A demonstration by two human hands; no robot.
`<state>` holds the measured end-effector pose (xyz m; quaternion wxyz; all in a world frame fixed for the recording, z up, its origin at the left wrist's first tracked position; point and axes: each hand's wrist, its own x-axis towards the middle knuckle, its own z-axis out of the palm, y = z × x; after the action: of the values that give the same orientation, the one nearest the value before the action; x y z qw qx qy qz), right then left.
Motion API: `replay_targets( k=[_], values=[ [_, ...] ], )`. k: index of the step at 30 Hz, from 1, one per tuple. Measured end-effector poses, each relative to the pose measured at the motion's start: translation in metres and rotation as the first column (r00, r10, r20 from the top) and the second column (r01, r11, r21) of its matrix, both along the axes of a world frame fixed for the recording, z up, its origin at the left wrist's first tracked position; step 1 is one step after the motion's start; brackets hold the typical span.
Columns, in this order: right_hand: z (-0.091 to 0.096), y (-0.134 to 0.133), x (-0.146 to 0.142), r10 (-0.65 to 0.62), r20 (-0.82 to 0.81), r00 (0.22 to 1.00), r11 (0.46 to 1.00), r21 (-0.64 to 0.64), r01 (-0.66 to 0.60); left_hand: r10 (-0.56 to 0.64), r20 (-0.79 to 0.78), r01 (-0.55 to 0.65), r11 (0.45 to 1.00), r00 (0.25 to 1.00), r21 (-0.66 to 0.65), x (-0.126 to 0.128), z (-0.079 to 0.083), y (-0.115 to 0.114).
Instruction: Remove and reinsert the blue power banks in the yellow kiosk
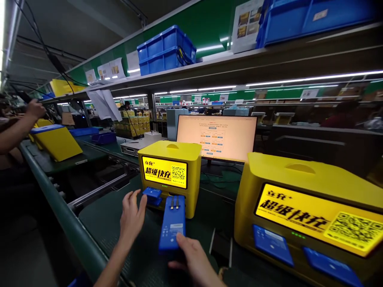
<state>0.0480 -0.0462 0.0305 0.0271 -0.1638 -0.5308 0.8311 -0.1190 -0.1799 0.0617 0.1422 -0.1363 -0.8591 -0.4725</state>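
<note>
Your right hand [196,255] grips a flat, smooth blue power bank [171,218] with two plugs [177,203]; left hand [131,212], fingers parted, near boxy yellow cabinet [194,179]

Pretty sure this is a factory floor, some kind of assembly line. There's a green work belt [98,219] running under the left-hand fingers [127,201], with a yellow box [164,171] with a lit panel just beyond them and a matching unit [308,203] off to their right. High above the fingers there's a long shelf [227,63] with blue bins [166,52] and printed sheets [115,69]. Way past them: stacked yellow goods [137,124] and strip lights [314,78]. Also a co-worker's hand [36,109], far left of those fingers.
</note>
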Motion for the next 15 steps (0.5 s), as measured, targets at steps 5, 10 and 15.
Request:
replay_targets(
  k=[5,10,15],
  values=[
    [0.022,-0.028,-0.050,-0.132,-0.166,0.977,0.991,-0.007,0.133,-0.582,-0.698,-0.004,0.767,0.418,-0.642,0.046,-0.023,-0.006],
    [0.002,0.029,-0.006,-0.121,-0.293,0.948,0.944,0.260,0.201,-0.627,-0.737,-0.059,0.750,0.253,-0.659,0.013,-0.024,0.030],
    [-0.072,0.124,0.137,-0.008,-0.171,0.985,0.355,0.921,0.162,-0.484,-0.748,0.080,0.859,0.454,-0.506,0.018,-0.026,0.081]
  ],
)
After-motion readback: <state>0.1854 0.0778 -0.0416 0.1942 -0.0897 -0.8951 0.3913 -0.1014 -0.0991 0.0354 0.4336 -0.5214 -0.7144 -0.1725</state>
